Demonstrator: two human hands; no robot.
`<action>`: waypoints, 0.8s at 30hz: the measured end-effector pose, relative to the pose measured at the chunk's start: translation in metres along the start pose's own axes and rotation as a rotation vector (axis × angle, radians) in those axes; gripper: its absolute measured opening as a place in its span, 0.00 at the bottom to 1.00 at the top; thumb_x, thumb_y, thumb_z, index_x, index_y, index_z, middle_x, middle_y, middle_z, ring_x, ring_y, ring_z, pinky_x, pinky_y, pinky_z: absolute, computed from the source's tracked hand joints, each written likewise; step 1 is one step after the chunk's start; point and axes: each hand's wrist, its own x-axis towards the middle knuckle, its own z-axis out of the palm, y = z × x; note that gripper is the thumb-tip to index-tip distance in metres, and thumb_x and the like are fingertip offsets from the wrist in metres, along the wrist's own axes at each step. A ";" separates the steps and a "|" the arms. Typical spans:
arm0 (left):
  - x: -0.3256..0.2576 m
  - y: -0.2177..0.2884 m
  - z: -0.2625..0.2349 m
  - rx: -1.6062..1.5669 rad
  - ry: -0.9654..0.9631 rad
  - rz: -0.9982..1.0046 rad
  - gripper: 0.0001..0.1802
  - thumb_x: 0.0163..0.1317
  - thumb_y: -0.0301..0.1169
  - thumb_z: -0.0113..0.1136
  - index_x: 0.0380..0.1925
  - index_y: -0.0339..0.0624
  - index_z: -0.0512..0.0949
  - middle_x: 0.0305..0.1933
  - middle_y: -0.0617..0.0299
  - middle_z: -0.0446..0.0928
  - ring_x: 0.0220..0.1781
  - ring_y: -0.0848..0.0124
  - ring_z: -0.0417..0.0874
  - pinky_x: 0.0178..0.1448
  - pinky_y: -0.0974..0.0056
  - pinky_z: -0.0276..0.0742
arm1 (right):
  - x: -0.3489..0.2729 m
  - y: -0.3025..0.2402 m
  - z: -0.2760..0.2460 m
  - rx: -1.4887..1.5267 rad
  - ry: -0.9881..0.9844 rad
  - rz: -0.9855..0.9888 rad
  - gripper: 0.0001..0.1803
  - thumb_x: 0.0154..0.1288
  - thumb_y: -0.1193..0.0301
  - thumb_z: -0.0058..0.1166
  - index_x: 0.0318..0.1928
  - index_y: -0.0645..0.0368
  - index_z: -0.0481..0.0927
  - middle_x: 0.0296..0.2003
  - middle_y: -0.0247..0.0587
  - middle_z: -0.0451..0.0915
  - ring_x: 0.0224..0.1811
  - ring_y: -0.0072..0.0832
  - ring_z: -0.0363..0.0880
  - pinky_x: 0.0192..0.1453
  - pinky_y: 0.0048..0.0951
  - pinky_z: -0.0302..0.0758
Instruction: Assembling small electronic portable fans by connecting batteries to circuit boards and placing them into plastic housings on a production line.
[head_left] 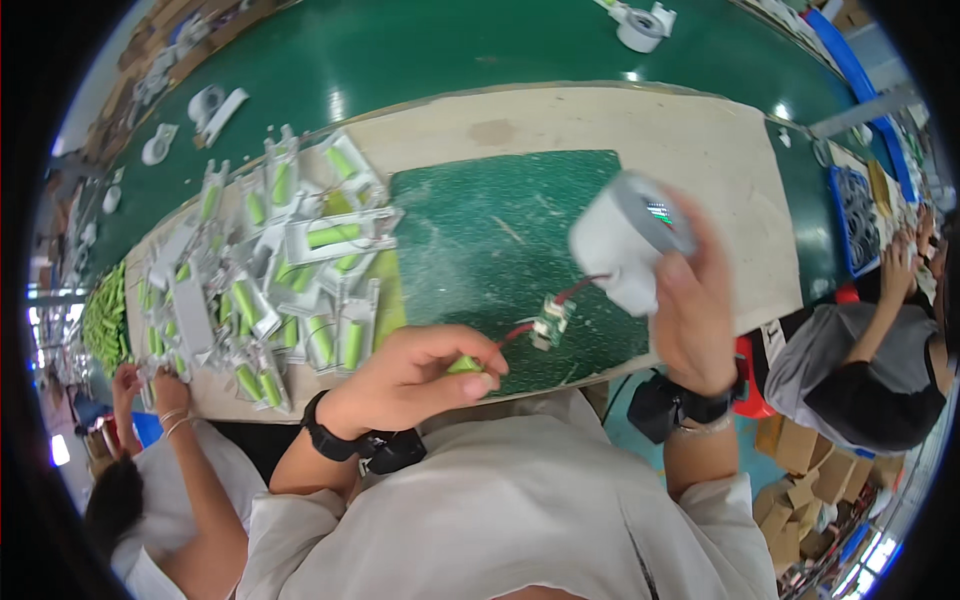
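Note:
My left hand (405, 378) is closed on a green battery cell (464, 366) near the front edge of the bench. Red wires (516, 331) run from the cell to a small circuit board (549, 322), which hangs over the green mat (460, 250). Another dark red lead joins the board to a white round housing (603, 240) with a grey rim. My right hand (697, 310) grips that housing, raised above the mat's right side and tilted. Its fingers are partly hidden behind the housing and slightly blurred.
White plastic casings holding green cells (333, 235) lie heaped to the left, beside loose green cells (105, 315). White housings (640, 30) stand on the far green surface. People work at both sides; a blue tray of grey rings (855, 215) is at right.

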 end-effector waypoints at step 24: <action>0.046 -0.031 0.001 0.099 0.235 -0.185 0.19 0.65 0.37 0.46 0.50 0.34 0.66 0.34 0.58 0.75 0.33 0.73 0.76 0.39 0.72 0.71 | 0.000 0.037 -0.040 -1.044 0.066 -0.301 0.39 0.36 0.69 0.70 0.53 0.60 0.67 0.44 0.45 0.74 0.48 0.40 0.71 0.52 0.36 0.68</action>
